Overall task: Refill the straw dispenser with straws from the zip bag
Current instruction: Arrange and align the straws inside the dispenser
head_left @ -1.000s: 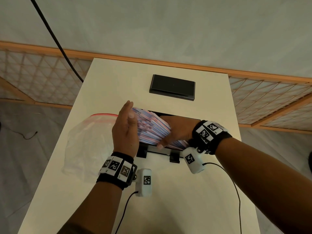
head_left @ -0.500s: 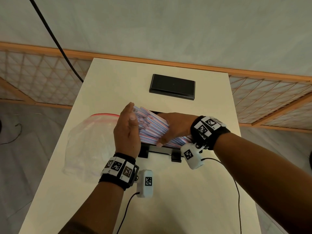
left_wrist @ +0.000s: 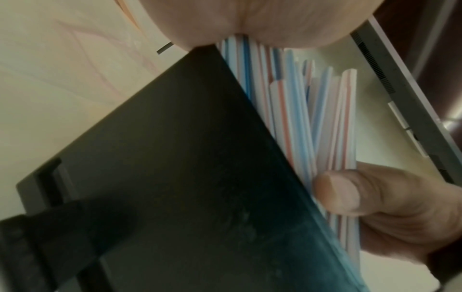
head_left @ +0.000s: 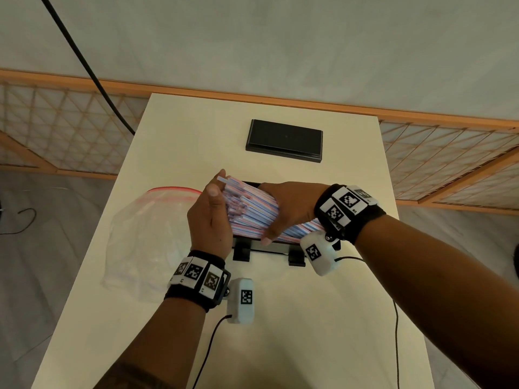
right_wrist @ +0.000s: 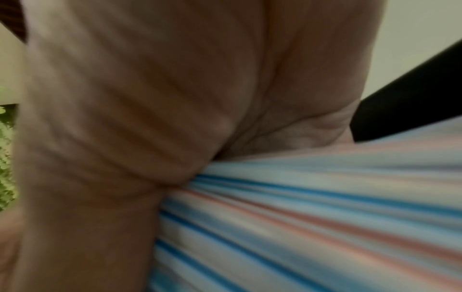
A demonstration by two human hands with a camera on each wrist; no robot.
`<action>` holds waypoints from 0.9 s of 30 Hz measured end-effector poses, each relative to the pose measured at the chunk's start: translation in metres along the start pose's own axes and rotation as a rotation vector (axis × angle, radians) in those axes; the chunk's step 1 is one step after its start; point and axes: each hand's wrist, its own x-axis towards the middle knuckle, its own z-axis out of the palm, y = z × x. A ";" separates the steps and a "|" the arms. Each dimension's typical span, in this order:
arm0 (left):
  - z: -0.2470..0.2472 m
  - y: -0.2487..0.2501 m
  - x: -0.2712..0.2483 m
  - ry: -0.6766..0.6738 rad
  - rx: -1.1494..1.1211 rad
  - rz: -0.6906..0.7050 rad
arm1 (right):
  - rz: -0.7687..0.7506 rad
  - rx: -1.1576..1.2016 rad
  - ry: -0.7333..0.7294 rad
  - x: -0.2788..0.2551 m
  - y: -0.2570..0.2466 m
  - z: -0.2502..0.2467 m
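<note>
**Square the bundle before you let it drop**

Cream tabletop [head_left: 280,318] carries everything you need, with the black open-topped straw dispenser [head_left: 269,249] directly under your hands. Your right hand [head_left: 292,209] wraps over the bundle of red-and-blue striped white straws [head_left: 252,211], thumb curled under its near side, so it is gripping them. Your left hand [head_left: 209,220] stands flat against the straw ends, fingers straight, pressing rather than clasping.

Use that left palm as a stop: tap the ends level, since several stick out unevenly past your fingertips. Keep the bundle parallel to the dispenser's long walls, lower it until it rests inside, then loosen the right hand gradually; a sudden release would likely scatter straws. The clear red-zipped plastic bag [head_left: 148,234] lies just outside your left hand, apparently emptied.
</note>
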 end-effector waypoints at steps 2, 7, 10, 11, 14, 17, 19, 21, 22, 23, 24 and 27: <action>0.001 0.001 -0.001 0.000 0.006 0.022 | 0.003 0.001 -0.003 0.000 -0.001 0.000; 0.002 -0.002 -0.001 -0.004 -0.117 -0.001 | -0.023 0.044 -0.011 0.002 -0.001 0.005; 0.003 -0.003 -0.002 0.001 -0.077 0.035 | -0.024 0.086 0.006 0.000 -0.001 0.006; 0.002 -0.004 -0.003 0.001 -0.064 0.046 | -0.022 0.096 0.010 0.000 -0.001 0.006; 0.001 -0.002 -0.005 -0.017 -0.023 0.087 | -0.012 0.058 0.029 -0.002 -0.003 0.001; 0.000 0.001 -0.008 -0.030 -0.017 0.129 | 0.021 -0.015 0.000 -0.004 -0.008 -0.006; 0.000 0.000 -0.010 -0.017 -0.025 0.145 | 0.044 -0.066 -0.002 -0.004 -0.010 -0.005; -0.001 -0.004 -0.011 -0.012 -0.014 0.131 | 0.043 -0.074 0.004 -0.003 -0.009 0.001; -0.001 -0.006 -0.011 -0.018 0.007 0.108 | 0.036 -0.061 0.007 -0.003 -0.007 0.004; -0.001 -0.007 -0.010 -0.029 0.031 0.083 | 0.030 -0.041 0.012 -0.003 -0.005 0.007; -0.001 -0.008 -0.008 -0.043 0.044 0.064 | 0.026 -0.025 0.020 -0.004 -0.003 0.008; -0.003 -0.007 -0.006 -0.046 0.016 0.042 | 0.042 -0.027 0.062 -0.010 -0.004 0.009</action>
